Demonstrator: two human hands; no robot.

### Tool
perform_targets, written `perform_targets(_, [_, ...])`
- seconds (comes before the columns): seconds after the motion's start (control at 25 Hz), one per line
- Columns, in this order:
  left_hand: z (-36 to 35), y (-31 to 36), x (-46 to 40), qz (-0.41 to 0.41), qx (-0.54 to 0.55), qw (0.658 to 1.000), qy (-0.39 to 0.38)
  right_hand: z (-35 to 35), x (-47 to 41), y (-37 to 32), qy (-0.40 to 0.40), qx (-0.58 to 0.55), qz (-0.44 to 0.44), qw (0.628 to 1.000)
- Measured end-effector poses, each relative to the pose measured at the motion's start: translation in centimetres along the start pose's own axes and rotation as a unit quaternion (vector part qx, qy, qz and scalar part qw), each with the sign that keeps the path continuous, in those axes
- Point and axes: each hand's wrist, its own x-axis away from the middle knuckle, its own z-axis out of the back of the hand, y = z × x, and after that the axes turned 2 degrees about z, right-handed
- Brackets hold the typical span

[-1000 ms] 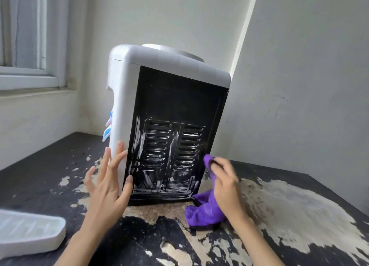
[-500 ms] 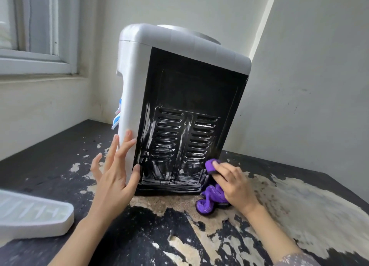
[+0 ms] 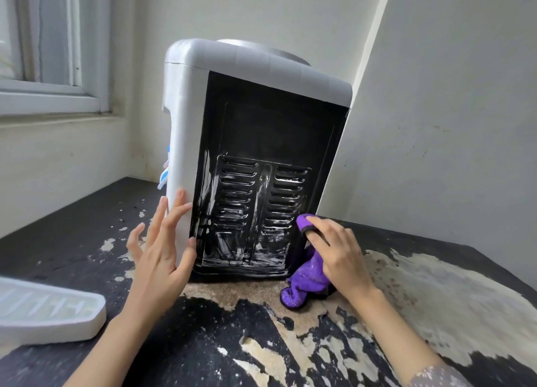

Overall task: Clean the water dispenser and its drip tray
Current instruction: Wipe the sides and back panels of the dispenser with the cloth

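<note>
Right now you are bracing one water dispenser [image 3: 255,160] near the table's [image 3: 436,299] back corner, walls crowding behind it and open tabletop lying in front. Your left hand [image 3: 162,250] is lying flat, fingers straight, on its white front-side edge, while your right hand [image 3: 337,250] is gripping one purple cloth [image 3: 308,282] against its lower black panel. One drip tray [image 3: 46,314] is lying well left of the dispenser, blocking nothing.

Left hand [image 3: 161,258] flat, fingers [image 3: 171,212] straight and spread; right hand [image 3: 337,253] fingers curled, gripping.
</note>
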Motion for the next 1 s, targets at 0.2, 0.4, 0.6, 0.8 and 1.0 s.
perform_targets(0.2, [-0.2, -0.1, 0.1, 0.000, 0.017, 1.000, 0.001, -2.0, 3.7, -1.4, -0.056, -0.006, 0.079, 0.995])
perform_targets(0.4, [-0.2, -0.3, 0.2, 0.003, 0.022, 1.000, -0.004, -0.7, 2.7, -2.1, -0.165, -0.042, 0.113, 0.979])
perform_targets(0.6, [-0.3, -0.3, 0.2, -0.003, 0.032, 0.999, 0.003, 1.1, -2.2, -3.1, 0.077, -0.113, -0.050, 0.989])
perform_targets(0.8, [-0.2, -0.4, 0.1, -0.005, 0.035, 0.999, 0.005, 1.6, -9.3, -3.2, 0.106, -0.033, -0.074, 0.991])
perform_targets(1.0, [-0.5, -0.3, -0.1, -0.008, 0.040, 0.999, 0.015, 0.4, -9.3, -5.1, 0.038, 0.053, -0.058, 0.996])
